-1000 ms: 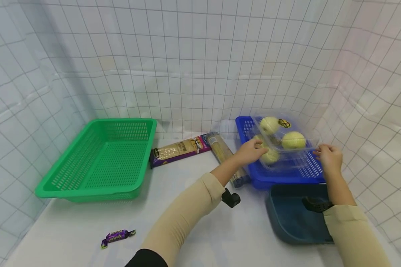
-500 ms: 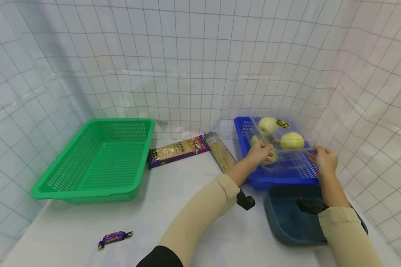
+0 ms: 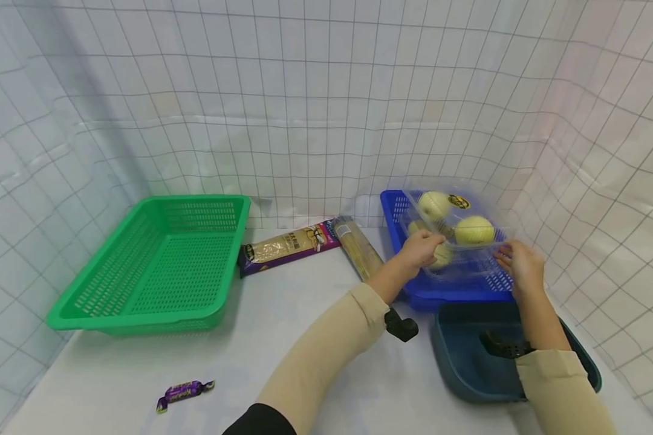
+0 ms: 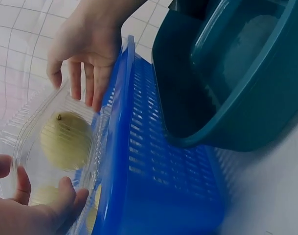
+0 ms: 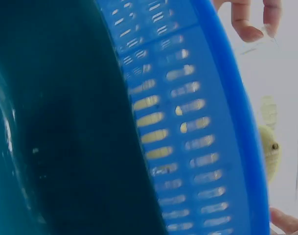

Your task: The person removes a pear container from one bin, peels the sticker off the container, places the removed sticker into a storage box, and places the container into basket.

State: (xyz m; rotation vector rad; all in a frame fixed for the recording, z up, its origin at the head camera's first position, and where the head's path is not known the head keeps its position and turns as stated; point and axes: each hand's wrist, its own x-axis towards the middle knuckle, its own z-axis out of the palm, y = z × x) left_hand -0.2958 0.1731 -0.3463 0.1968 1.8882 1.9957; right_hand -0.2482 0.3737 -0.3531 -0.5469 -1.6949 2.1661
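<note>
A clear plastic box (image 3: 457,212) with several yellow-green fruits (image 3: 473,229) in it hangs tilted over the blue basket (image 3: 446,296) at the back right. My left hand (image 3: 421,248) grips the box's left edge, fingers curled round it. My right hand (image 3: 517,261) holds its right edge. In the left wrist view the box (image 4: 26,132) and one fruit (image 4: 65,139) show past the basket wall (image 4: 153,171), between my left hand (image 4: 36,210) and right hand (image 4: 85,49). The right wrist view shows mostly the basket wall (image 5: 197,122) and a fruit (image 5: 268,147) beyond it.
A dark teal tub (image 3: 468,368) sits in front of the blue basket. A green basket (image 3: 152,266) stands at the left. Two noodle packs (image 3: 288,244) (image 3: 359,248) lie between the baskets. A purple candy (image 3: 185,393) lies near the front edge. Gridded walls enclose the table.
Both hands keep hold of the box over the blue basket. My right hand has drifted slightly left and down with the box's edge.
</note>
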